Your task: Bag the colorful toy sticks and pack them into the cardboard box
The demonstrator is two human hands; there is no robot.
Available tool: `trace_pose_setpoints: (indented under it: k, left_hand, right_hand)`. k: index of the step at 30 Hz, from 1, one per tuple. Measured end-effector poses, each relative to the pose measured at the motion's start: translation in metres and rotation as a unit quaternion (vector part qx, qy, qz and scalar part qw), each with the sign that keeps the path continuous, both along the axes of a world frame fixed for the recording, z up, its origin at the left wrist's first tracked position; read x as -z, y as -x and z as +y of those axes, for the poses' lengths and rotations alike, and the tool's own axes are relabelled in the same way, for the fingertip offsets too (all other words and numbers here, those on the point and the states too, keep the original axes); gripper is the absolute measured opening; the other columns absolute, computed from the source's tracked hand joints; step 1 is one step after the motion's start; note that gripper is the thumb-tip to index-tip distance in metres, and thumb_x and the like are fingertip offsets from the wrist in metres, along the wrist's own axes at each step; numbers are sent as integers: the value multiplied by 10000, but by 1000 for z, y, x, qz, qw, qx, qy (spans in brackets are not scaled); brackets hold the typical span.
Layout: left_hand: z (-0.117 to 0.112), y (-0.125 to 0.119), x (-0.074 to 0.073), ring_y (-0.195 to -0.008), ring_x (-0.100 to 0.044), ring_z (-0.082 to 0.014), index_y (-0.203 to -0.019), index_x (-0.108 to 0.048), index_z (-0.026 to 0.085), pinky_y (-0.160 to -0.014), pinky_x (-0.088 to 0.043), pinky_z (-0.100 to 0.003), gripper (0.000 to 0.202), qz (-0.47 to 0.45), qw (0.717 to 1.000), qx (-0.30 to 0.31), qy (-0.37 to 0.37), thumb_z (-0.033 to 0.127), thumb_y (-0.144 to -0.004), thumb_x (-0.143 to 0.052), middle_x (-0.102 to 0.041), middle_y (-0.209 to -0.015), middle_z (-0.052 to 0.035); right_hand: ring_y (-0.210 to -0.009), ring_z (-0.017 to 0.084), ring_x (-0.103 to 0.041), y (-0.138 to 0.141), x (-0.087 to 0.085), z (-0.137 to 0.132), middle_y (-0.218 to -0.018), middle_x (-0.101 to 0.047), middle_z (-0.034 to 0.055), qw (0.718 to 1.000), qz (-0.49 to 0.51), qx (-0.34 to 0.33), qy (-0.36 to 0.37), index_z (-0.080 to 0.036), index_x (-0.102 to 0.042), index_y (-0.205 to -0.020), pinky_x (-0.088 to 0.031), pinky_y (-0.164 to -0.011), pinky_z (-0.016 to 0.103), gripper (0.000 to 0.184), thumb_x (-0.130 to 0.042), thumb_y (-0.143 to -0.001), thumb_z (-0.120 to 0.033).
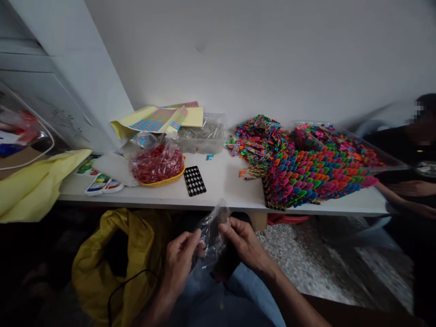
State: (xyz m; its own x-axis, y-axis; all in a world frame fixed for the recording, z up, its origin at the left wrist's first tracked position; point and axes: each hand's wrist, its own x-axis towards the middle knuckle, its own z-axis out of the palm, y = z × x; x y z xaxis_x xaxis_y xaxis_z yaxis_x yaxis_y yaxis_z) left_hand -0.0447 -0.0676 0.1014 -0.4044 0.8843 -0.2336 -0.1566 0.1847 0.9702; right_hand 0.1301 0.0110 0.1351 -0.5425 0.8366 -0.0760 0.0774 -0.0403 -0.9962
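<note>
- Holding a clear plastic bag [213, 247] between them, the left hand [180, 256] and the right hand [248, 240] face each other in front of the bench [226, 193], above the wearer's lap.
- Left hand: thumb and fingers pinch the near left side of the bag.
- Right hand: thumb and fingers pinch the bag's right side, just below the bench edge as seen; the film rises to a crumpled peak between the hands.
- Bench, middle: a black tray [195, 180] with rows of pale round spots lies flat; a small blue piece [209, 157] lies behind it.
- Bench, left of the tray: a yellow basket [163, 183] carries a bag of red pieces [156, 162]. Behind stand a clear plastic box [204, 144] and, beside it, yellow sheets [193, 117] with printed sheets [150, 120] on top.
- Bench, right: a loose heap of small coloured pieces [260, 138] adjoins slanting rows of coloured clips [316, 177]; a large open bag of coloured pieces [344, 143] lies behind the rows.
- Bench, far right: another person [402, 143] in dark clothing is at the end.
- Below the bench, left: a mustard-yellow sack [136, 250] sits beside the wearer, its mouth dark.
</note>
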Motion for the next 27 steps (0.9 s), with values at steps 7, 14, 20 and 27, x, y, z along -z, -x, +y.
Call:
trace_pose_setpoints:
  k: [7,14,20,27]
  left_hand:
    - [1,26,10,-593,-643,-163,-778,-688,181,-579,-507,-239,434,109,988,-105,17,613,-816,-674,-720,-725,-36]
    - [-8,34,-7,-642,-615,-160,-780,-695,197,-629,-471,-222,316,260,960,-102,-38,509,-828,-699,-688,-684,-14]
    - [0,8,-2,-586,-559,-140,-811,-688,195,-559,-425,-210,281,204,978,52,-5,475,-816,-713,-637,-649,6]
    - [-2,27,-13,-579,-571,-126,-827,-655,179,-555,-441,-195,314,334,935,-102,-68,476,-913,-605,-648,-652,3]
  right_hand:
    - [-720,169,-606,-29,-14,16,-770,-687,45,999,2,43,-24,-189,-633,-772,-474,-717,285,427,-571,-939,-577]
    - [-693,151,-581,-42,-24,15,-742,-667,21,994,-5,98,-56,-196,-600,-798,-452,-677,271,307,-646,-926,-471]
    - [-667,151,-567,-26,-26,-2,-717,-631,0,998,18,48,-44,-215,-551,-884,-454,-650,273,247,-612,-958,-442]
    - [-689,149,-537,-49,-30,3,-766,-586,2,947,-135,166,-237,-210,-601,-914,-438,-631,262,201,-612,-954,-407]
